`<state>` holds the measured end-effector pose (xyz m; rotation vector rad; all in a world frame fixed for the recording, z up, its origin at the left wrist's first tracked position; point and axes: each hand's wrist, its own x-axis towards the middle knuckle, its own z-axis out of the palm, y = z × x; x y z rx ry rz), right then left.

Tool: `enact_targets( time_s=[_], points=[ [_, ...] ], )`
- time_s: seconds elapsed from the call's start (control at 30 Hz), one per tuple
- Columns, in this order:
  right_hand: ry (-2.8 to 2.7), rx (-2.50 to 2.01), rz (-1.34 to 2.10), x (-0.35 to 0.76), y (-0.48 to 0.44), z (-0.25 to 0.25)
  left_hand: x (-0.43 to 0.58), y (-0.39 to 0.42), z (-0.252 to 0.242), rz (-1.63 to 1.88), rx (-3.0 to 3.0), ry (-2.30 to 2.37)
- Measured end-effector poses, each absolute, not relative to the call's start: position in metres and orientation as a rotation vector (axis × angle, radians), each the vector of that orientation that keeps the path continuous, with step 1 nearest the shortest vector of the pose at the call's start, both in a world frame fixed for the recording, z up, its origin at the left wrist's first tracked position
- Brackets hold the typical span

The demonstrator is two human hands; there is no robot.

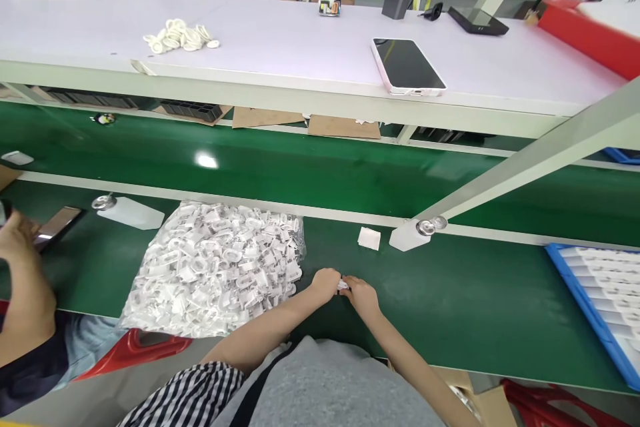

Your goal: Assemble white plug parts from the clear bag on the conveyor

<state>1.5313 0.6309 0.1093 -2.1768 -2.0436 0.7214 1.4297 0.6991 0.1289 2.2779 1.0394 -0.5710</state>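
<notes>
My left hand [326, 282] and my right hand [361, 294] meet over the green bench top [450, 293], fingers pinched together on a small white part [343, 285] held between them. Just left of my hands lies a clear plastic bag [215, 267] stuffed with several white parts. A small white paper square [369, 238] lies on the green surface a little beyond my right hand.
A blue tray [600, 300] with white compartments sits at the right. A white shelf [300, 73] above carries a phone [407, 67], white rings [180, 37] and a red bin [590, 33]. Another person's arm [23, 280] is at the left; someone stands behind the shelf.
</notes>
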Motion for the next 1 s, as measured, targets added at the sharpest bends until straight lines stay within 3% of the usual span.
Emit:
enact_targets(
  time_s=[0.3,0.5,0.63,0.8,0.87,1.0],
  points=[
    [-2.167,-2.145,0.685,1.529,0.627,0.102,1.415,0.692,0.13,-0.469,2.241,1.121],
    [-1.773,-2.432,0.538,1.593,0.617,0.097,1.364,0.703,0.138,-0.266,2.281,1.596],
    [-1.663,-2.427,0.539,1.633,0.612,0.096,1.344,0.708,0.136,-0.343,2.262,1.571],
    [-1.497,-2.191,0.118,1.612,0.607,0.117,1.344,0.708,0.138,-0.102,2.074,1.53],
    [-1.458,-2.001,0.232,1.588,0.608,0.127,1.348,0.707,0.141,0.129,1.788,1.438],
    [-1.334,-1.664,0.806,1.537,0.616,0.136,1.362,0.703,0.146,0.46,1.223,1.298]
  ],
)
